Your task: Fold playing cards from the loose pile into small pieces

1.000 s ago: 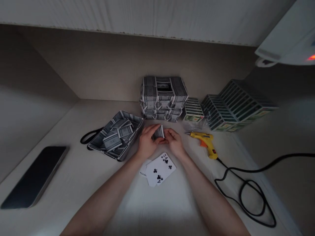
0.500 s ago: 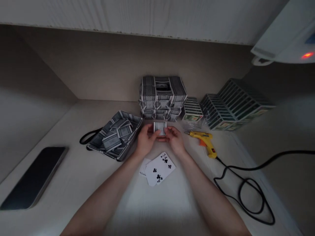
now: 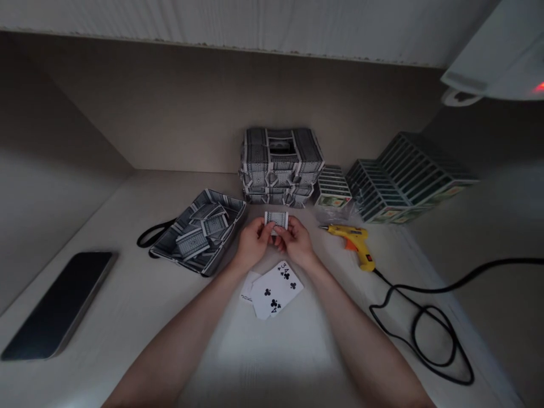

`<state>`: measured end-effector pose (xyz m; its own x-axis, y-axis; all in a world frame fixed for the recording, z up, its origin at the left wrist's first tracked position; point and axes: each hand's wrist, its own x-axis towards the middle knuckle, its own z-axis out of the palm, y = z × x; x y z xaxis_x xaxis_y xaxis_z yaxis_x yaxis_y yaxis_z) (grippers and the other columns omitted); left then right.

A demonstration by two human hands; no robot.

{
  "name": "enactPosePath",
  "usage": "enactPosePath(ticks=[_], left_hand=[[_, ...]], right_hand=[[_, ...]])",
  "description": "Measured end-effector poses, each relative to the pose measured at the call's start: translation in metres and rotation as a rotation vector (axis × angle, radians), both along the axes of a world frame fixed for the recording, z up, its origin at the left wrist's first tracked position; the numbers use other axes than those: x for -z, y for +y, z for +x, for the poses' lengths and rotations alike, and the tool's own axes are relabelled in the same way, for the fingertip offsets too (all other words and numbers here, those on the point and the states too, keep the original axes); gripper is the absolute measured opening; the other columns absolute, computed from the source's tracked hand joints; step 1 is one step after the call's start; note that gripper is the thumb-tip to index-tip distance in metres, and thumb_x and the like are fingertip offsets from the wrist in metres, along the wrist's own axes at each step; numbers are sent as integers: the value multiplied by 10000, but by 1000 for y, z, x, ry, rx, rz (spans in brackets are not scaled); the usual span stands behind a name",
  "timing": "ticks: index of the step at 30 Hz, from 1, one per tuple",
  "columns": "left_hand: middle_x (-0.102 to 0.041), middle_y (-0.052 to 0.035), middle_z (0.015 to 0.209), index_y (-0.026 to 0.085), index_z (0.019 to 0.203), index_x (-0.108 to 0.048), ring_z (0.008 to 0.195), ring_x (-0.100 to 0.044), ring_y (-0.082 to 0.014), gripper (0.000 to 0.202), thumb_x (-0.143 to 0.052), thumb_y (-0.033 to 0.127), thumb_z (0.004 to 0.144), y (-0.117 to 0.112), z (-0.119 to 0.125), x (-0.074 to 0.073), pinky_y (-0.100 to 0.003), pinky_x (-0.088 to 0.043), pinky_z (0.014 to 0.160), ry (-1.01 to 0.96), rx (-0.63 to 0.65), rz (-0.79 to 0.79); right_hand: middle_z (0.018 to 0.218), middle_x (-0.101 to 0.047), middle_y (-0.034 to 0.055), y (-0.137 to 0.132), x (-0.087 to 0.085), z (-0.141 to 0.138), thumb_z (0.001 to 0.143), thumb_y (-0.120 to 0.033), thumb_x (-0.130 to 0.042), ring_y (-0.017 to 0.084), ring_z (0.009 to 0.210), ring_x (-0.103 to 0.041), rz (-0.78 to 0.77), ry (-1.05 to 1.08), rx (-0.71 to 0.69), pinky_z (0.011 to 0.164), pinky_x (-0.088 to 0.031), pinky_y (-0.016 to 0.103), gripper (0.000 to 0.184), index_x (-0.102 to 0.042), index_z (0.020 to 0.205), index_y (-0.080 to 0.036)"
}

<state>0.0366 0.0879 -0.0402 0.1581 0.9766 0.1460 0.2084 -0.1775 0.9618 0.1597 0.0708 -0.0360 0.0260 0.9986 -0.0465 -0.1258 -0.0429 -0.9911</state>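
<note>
Between my two hands is a playing card (image 3: 276, 219), its grey patterned back toward me. My left hand (image 3: 254, 241) grips its left side, thumb on the back. From the right, my right hand (image 3: 298, 241) pinches it with the thumb over the lower part; the fingers behind are partly hidden. Whether it is one card or more, I cannot tell. Just below my hands lie a few loose playing cards (image 3: 278, 289), face up, a four of clubs on top. Behind stands a box-like structure built of cards (image 3: 281, 164).
To the left, a tray (image 3: 227, 258) holds folded cards, beside a black strap (image 3: 147, 235) and a phone (image 3: 59, 306). Rightward lie a yellow glue gun (image 3: 355, 243) with its looped black cord (image 3: 425, 362) and stacked card packs (image 3: 408, 181). A shelf edge (image 3: 238, 48) overhangs.
My right hand has shifted slightly left, its thumb now over the lower part of the card. The camera view has tilted a little; the other things have stayed in place.
</note>
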Motion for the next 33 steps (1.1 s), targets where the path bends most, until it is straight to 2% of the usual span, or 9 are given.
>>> enactPosePath(ticks=[7, 10, 12, 16, 20, 23, 27, 31, 33], left_hand=[[-512, 36, 544, 146, 750, -571, 478, -423, -81, 241, -503, 373, 800, -3, 0, -15, -206, -335, 480, -123, -7, -43], [-474, 40, 500, 147, 659, -552, 460, -396, -77, 290, -493, 389, 806, -4, 0, -18, -206, -316, 465, -128, 25, -66], [-439, 48, 474, 146, 624, -533, 442, -376, -72, 307, -506, 396, 800, -3, -1, -18, -207, -297, 447, -149, 21, -81], [-417, 57, 475, 150, 609, -498, 445, -386, -69, 331, -530, 430, 783, 1, -3, -16, -205, -305, 450, -274, -83, -78], [-462, 41, 527, 150, 617, -495, 501, -431, -79, 377, -518, 493, 772, 2, -2, -16, -208, -354, 501, -359, -80, -91], [-492, 24, 576, 141, 640, -521, 543, -440, -88, 387, -519, 508, 763, 0, -1, -18, -210, -363, 521, -300, -70, -74], [-525, 8, 610, 144, 670, -531, 566, -458, -103, 380, -478, 500, 789, -1, 0, -14, -218, -366, 535, -182, -73, -52], [-480, 22, 529, 163, 624, -494, 516, -438, -102, 356, -430, 446, 830, -4, 1, -8, -218, -328, 514, 17, -61, -1], [-469, 25, 511, 169, 601, -476, 507, -433, -101, 347, -417, 410, 843, -5, 1, -8, -218, -316, 517, 104, -46, 42]], right_hand=[[447, -528, -79, -5, -7, -2, 768, -523, -511, 78, 316, -436, -1, -19, -5, 331, -330, 183, 349, -474, 879, -194], [441, -540, -53, -7, -10, -3, 799, -587, -419, 93, 310, -439, -4, -46, 59, 330, -330, 207, 390, -486, 789, -204], [427, -537, -41, -7, -11, -2, 790, -601, -426, 99, 302, -425, -24, -53, 73, 325, -313, 224, 410, -492, 708, -205], [438, -546, -19, -5, -12, 1, 769, -575, -487, 96, 327, -425, -11, -11, 18, 347, -324, 232, 418, -507, 606, -190], [557, -629, 19, -5, -14, 2, 746, -564, -523, 109, 388, -489, 1, 56, 45, 417, -414, 249, 399, -560, 676, -173], [626, -660, 44, -5, -13, 3, 729, -560, -545, 119, 427, -525, -7, 96, 20, 449, -444, 257, 398, -584, 706, -165], [586, -645, 44, -4, -11, 4, 719, -578, -546, 128, 447, -537, -18, 107, -23, 457, -449, 254, 421, -590, 694, -160], [448, -547, 7, -6, -11, 2, 783, -635, -389, 98, 357, -451, 0, 19, 50, 366, -358, 217, 522, -542, 618, -164], [399, -484, -31, -7, -13, 1, 794, -618, -394, 80, 322, -395, 29, -35, 78, 335, -296, 202, 493, -514, 614, -175]])
